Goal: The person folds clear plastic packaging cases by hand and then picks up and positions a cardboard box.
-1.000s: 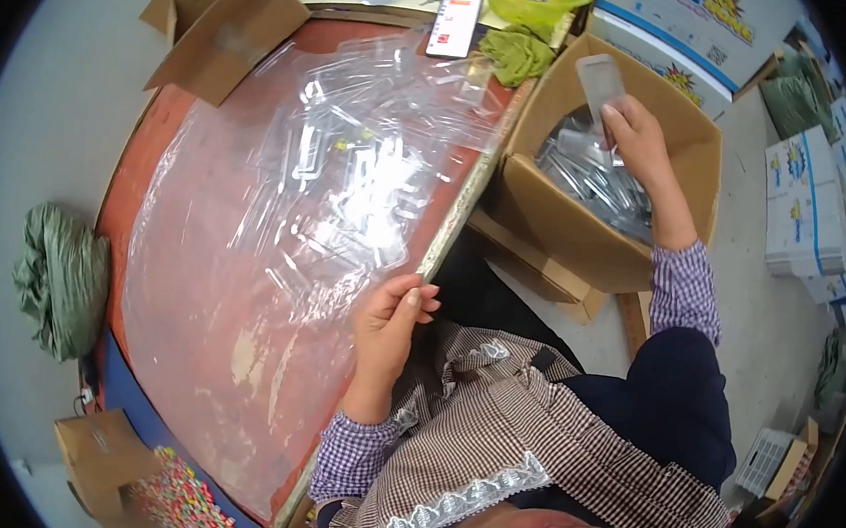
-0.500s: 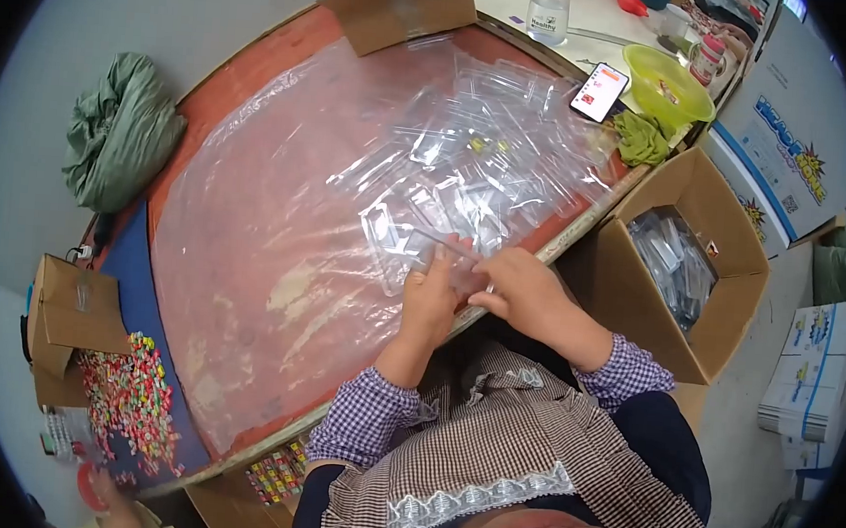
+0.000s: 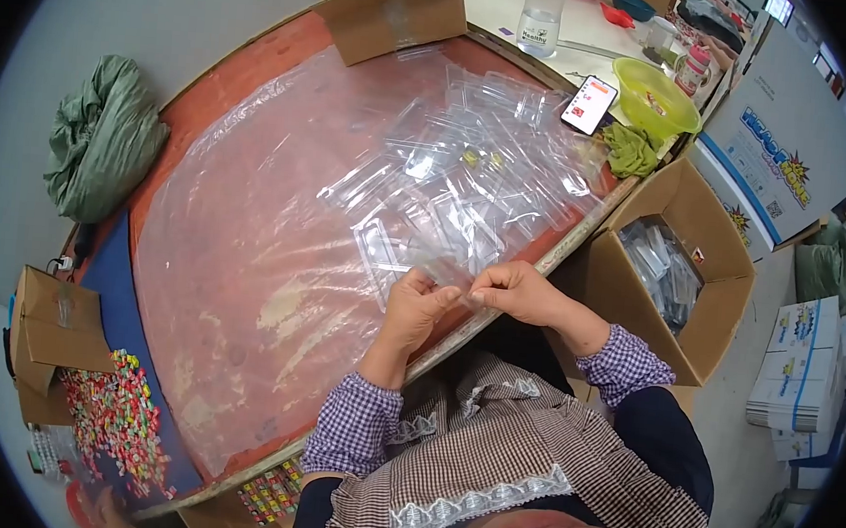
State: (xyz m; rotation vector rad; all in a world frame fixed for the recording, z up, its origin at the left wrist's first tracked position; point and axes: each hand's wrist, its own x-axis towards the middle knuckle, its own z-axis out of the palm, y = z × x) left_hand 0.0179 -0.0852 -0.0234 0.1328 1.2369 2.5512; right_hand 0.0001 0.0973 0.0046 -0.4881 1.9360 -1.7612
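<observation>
Between my two hands is a clear plastic package (image 3: 442, 268), held just above the near edge of the table. My left hand (image 3: 416, 308) grips its left side, thumb on top. At the near right end, my right hand (image 3: 519, 293) pinches the plastic between thumb and fingertips. Beyond them lies a spread pile of similar clear plastic packages (image 3: 421, 156), overlapping one another. Two small yellowish items show among the pile. The exact form of the held package is blurred by its transparency.
Clear sheeting covers the red table (image 3: 240, 349). At right stands an open carton (image 3: 723, 324) with clear packages inside. A phone (image 3: 589, 105), green bowl (image 3: 656, 99) and green cloth (image 3: 631, 151) sit at the back right. Small colourful pieces (image 3: 123, 420) are heaped at left, near another person's hand.
The held package has tilted and come nearer my body. My right hand has drawn into a tight pinch at its end, and my left hand has shifted slightly left and down.
</observation>
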